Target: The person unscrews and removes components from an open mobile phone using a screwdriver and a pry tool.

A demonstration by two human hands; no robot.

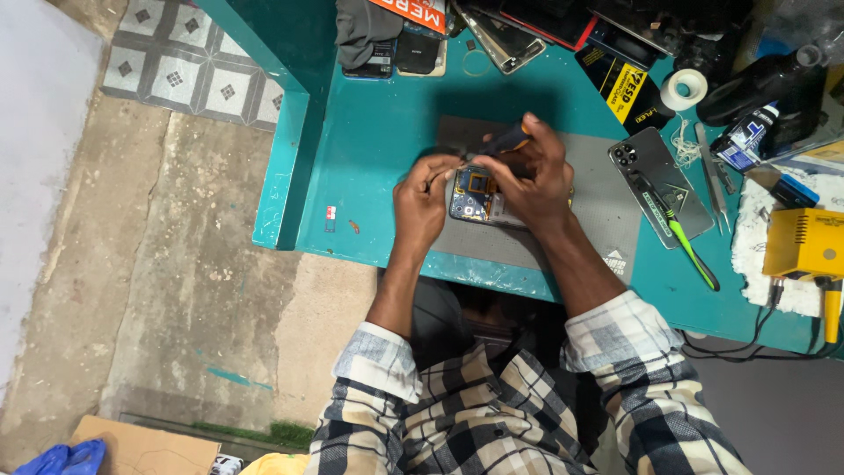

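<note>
1. While both hands meet over the grey work mat (607, 207), the opened phone (475, 198) lies on it at mid-bench, its blue and gold insides facing up. The left hand (420, 204) is curled at the phone's left edge, fingers pinched on smth too small to make out. The right hand (534, 176) is closed round a screwdriver (510, 139) w/ a black and orange handle, its tip hidden down at the phone.
2. Around: a grey phone back cover (655, 167) lies right of the hands, partly off the mat, w/ a green-handled tool (690, 251) lying across it. Tweezers (710, 176) sit just right of that. A white tape roll (684, 88) is at far right, a dark bottle (756, 84) beside it. A yellow box unit (804, 244) w/ a cable is at the right edge, on white cloth.
3. Far side is crowded: more phones (413, 53) and flat parts stacked there, so no open room beyond the mat.
4. Edges: the teal bench (369, 149) has bare surface left of the mat, up to its raised left rim; the near edge runs just below the mat. Concrete floor (176, 264) lies to the left.
5. Labels: a black and yellow flat pack (626, 86) lies far right of the mat; a red and white printed strip (413, 10) sits at the far edge; a blue and white tube (747, 141) lies at the right.
</note>
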